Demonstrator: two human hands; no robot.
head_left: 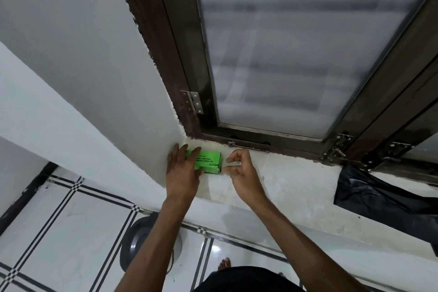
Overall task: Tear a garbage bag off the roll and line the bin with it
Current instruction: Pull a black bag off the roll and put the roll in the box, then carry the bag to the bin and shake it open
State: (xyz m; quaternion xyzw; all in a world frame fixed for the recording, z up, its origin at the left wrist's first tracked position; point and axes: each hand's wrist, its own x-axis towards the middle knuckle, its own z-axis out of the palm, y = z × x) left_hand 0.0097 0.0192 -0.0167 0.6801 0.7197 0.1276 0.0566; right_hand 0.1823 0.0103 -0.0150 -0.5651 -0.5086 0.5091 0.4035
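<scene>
White sill below a frosted window carries the green bag box at 12 o'clock: left hand flat, pinning it; right hand pinched empty at its open end. Bin at 7 o'clock.

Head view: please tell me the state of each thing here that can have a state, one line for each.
Green box: lying on its side on the sill, right end open.
Left hand: flat on the box, holding it down.
Right hand: fingers pinched at the box's open end; what they pinch is too small to tell.
Black bag: loose, crumpled, draped over the sill edge.
Window: closed.
Bin: on the floor, no liner visible.
</scene>
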